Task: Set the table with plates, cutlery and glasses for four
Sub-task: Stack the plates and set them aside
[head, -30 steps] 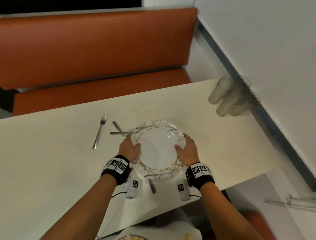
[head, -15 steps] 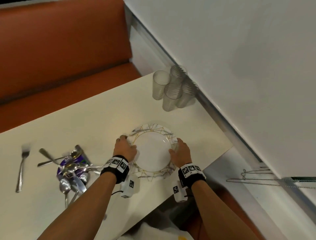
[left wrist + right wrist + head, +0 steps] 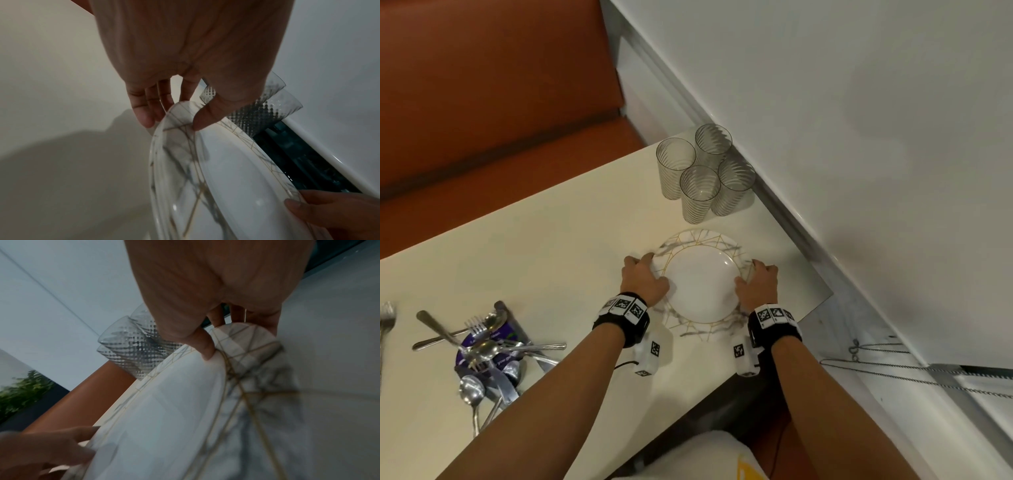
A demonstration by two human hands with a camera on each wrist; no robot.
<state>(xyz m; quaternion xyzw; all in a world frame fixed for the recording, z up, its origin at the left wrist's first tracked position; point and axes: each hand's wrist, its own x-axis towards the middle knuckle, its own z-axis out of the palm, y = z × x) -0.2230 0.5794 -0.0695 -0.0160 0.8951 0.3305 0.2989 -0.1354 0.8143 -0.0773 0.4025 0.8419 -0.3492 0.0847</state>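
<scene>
A white plate (image 3: pixel 702 284) with a marbled rim and gold lines is near the table's right corner. My left hand (image 3: pixel 645 279) grips its left rim, thumb on top and fingers underneath, as the left wrist view shows on the plate (image 3: pixel 216 170). My right hand (image 3: pixel 756 284) grips the right rim the same way, thumb on the plate (image 3: pixel 164 410). Whether the plate rests on the table or hovers just above it, I cannot tell. Several ribbed clear glasses (image 3: pixel 702 174) stand just beyond the plate. A heap of forks and spoons (image 3: pixel 482 353) lies on a purple packet at the left.
The cream table (image 3: pixel 534 246) ends close to the plate's right side at a corner (image 3: pixel 825 294). A white wall and a window rail (image 3: pixel 808 240) run along that side. An orange bench seat (image 3: pixel 482 120) lies beyond the table. A lone fork (image 3: pixel 387 322) lies at the far left.
Both hands have carried the plate rightward along the table, from beside the cutlery to the corner near the glasses. The grip on both rims is unchanged.
</scene>
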